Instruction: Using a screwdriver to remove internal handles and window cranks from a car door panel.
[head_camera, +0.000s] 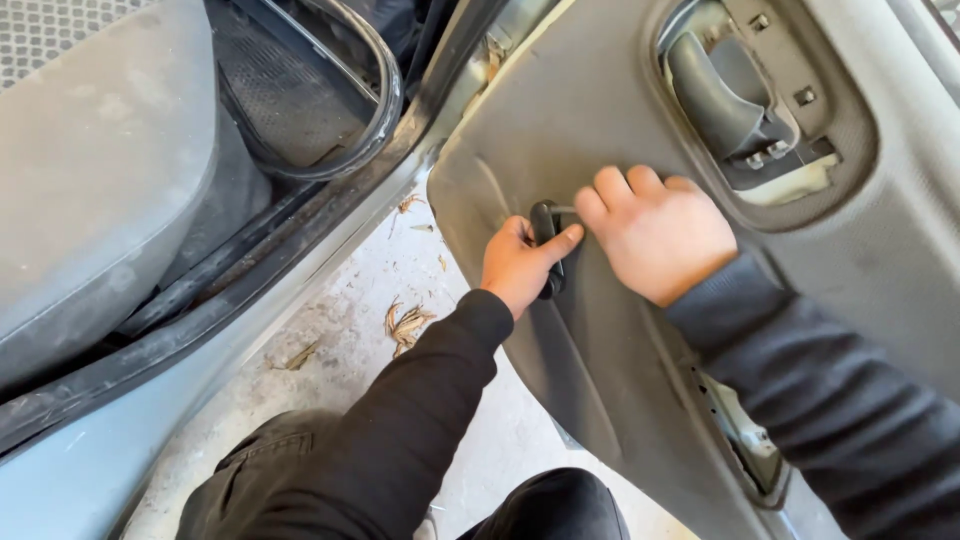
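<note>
Filling most of the right side, the grey car door panel (600, 130) stands open beside the grey seat (100, 170) and black rubber door seal (385, 110); pale concrete floor (380, 290) with dry leaves (408, 325) shows between them. High on the panel sits the recess with the inner door handle (715, 100). Lower down is the black window crank (546, 250) — the left hand (520, 265) has fingers curled around it, thumb laid across its front. Just beside it the right hand (655, 232) is clenched into a loose fist, knuckles against the panel, pinching a thin metal tool (563, 210) whose tip meets the crank
</note>
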